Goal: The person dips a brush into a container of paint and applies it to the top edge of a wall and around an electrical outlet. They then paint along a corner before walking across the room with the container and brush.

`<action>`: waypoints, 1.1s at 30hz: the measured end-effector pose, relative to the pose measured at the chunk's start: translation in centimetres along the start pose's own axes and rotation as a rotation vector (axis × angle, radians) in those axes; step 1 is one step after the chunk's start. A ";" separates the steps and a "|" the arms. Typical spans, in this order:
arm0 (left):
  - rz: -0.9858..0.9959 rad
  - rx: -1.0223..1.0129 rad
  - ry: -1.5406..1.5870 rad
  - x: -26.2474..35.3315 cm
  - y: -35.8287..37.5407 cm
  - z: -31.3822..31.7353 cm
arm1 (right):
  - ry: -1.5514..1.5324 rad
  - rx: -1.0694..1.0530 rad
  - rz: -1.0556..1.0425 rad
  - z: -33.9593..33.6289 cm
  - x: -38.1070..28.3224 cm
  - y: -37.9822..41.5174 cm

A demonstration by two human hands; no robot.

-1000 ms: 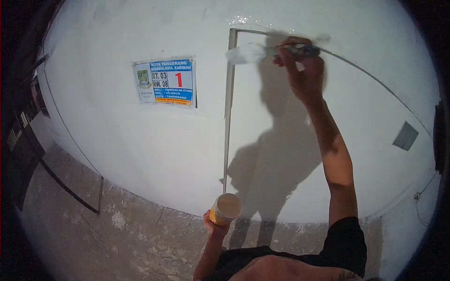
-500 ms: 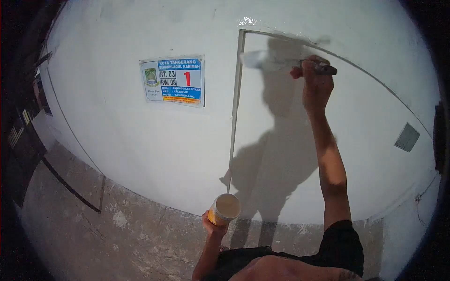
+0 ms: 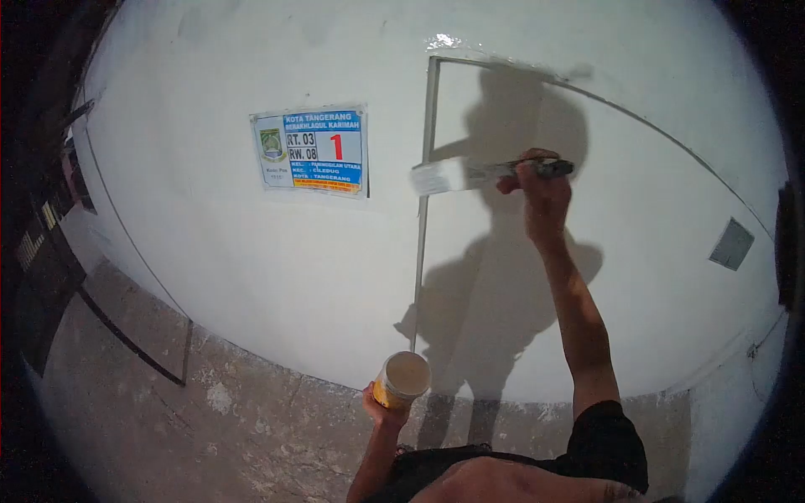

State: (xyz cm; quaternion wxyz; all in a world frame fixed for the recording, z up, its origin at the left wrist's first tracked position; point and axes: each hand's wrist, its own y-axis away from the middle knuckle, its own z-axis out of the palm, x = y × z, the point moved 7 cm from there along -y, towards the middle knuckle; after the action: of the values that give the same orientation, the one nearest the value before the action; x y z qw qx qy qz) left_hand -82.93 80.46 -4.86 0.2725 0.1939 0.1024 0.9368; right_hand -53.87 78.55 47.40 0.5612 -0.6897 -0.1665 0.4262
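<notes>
Right hand (image 3: 541, 189) grips the paintbrush (image 3: 470, 174) at the door frame (image 3: 422, 251), left hand (image 3: 381, 407) clasps the paint can (image 3: 402, 377); a tilt could spill paint

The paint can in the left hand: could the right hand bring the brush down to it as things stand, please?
Probably yes. The right hand holds the brush up against the wall, while the left hand holds the paint can low with its open top showing. Nothing lies between them.
</notes>
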 end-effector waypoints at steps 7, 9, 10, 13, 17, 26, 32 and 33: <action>0.029 -0.025 -0.029 0.3 1.2 0.9 | -0.052 0.263 -0.022 -1.9 0.6 0.0; 0.028 -0.128 -0.036 0.1 1.0 0.9 | -0.168 0.182 -0.037 -0.7 0.1 0.2; 0.025 -0.122 -0.038 0.0 0.8 0.4 | -0.167 0.184 -0.030 0.1 0.1 0.5; -0.038 0.038 0.048 -0.9 0.2 -0.6 | -0.095 0.051 -0.003 2.0 0.3 1.0; 0.026 -0.024 -0.003 -0.2 0.8 0.3 | 0.117 0.153 -0.239 -0.3 -0.1 0.7; 0.035 -0.104 -0.004 0.0 0.7 0.4 | 0.136 0.041 -0.090 1.9 1.1 6.0; 0.042 -0.037 0.046 0.5 1.5 0.9 | -0.154 0.333 0.008 -1.2 2.7 6.8; 0.025 -0.009 0.048 0.3 1.6 0.8 | -0.183 0.305 0.004 -1.3 2.7 7.0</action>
State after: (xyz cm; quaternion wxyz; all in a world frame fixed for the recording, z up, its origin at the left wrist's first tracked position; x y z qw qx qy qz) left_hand -83.59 79.41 -3.52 0.2590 0.1714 0.1023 0.9450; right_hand -53.05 77.43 39.95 0.6410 -0.5552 -0.1492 0.5086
